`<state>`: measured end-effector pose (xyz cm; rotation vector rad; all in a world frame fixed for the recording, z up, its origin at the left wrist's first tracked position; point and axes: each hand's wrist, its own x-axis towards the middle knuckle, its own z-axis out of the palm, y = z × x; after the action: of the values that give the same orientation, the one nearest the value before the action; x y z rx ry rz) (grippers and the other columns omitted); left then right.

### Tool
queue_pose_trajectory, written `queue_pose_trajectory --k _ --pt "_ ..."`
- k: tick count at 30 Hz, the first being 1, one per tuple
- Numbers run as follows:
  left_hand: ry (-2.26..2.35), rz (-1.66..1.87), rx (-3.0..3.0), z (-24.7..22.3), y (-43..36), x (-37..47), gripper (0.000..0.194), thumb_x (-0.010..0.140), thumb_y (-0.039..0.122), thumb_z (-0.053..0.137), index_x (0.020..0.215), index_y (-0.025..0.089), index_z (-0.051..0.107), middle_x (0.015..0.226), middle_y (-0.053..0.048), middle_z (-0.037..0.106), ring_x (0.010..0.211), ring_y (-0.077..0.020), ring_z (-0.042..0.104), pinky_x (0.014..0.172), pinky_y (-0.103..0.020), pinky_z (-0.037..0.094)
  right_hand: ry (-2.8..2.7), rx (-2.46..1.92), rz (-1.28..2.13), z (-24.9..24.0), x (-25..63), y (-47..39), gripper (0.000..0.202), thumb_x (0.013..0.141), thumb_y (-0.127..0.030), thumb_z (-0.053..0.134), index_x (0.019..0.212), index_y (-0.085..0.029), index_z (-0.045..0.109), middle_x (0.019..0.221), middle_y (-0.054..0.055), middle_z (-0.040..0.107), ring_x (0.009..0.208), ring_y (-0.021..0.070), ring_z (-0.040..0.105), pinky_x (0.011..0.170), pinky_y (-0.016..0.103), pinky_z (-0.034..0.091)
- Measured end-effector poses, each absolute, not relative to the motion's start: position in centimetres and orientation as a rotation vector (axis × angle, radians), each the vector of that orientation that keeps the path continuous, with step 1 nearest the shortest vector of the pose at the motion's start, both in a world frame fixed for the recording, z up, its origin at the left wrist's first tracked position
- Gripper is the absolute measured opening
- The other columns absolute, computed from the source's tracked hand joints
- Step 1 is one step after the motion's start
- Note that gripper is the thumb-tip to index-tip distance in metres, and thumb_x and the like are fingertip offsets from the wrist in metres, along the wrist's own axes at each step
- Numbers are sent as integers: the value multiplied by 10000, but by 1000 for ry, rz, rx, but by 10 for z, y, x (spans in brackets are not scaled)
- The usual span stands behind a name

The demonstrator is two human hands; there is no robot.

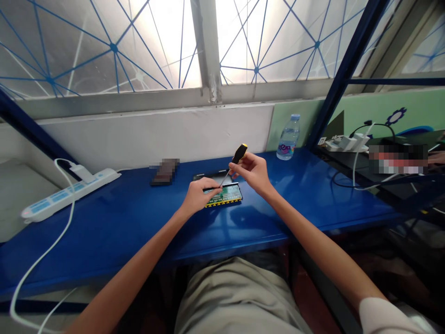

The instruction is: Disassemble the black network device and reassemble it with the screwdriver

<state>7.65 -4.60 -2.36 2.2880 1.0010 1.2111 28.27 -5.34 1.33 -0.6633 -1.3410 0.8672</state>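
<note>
My right hand (253, 172) is closed around a screwdriver (239, 153) with a black and yellow handle. Its thin shaft slants down to the left, and the tip meets the upper edge of a green circuit board (227, 192) beside my left fingertips. My left hand (200, 195) grips the left end of that board, which has a black rim on top and a yellow toothed strip along the front. Behind the board lies a dark, flat casing piece (217, 176), partly hidden by my hands. Whether a screw sits under the tip is too small to tell.
On the blue table (139, 232), a white power strip (71, 195) with a plugged-in cable lies at left. A dark phone-like slab (165, 172) rests near the wall. At the back right stands a water bottle (288, 139). Cables and another person's hand (436, 158) appear far right.
</note>
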Motion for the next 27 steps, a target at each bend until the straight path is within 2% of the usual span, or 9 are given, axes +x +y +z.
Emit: queue_pose_trajectory --k 10,17,27 --pt "1025 1200 2266 -20 -47 76 183 821 362 731 826 190 794 887 -76 788 864 -242 722 848 -364 570 -1344 -656 841 15 284 -56 353 687 -447 848 799 -193 630 642 -2 665 613 186 697 552 327 600" --pt "1020 1227 2261 -21 -47 76 199 829 385 731 821 196 791 887 -73 788 872 -244 732 849 -366 580 -1332 -679 828 17 285 -58 383 681 -491 843 790 -201 617 663 4 670 625 183 695 553 327 604" --pt "1010 1301 2261 -24 -45 76 180 819 366 743 794 190 774 867 -82 781 861 -247 729 847 -379 575 -1306 -644 854 15 284 -57 367 690 -452 852 831 -200 626 690 1 681 609 178 699 571 335 619"
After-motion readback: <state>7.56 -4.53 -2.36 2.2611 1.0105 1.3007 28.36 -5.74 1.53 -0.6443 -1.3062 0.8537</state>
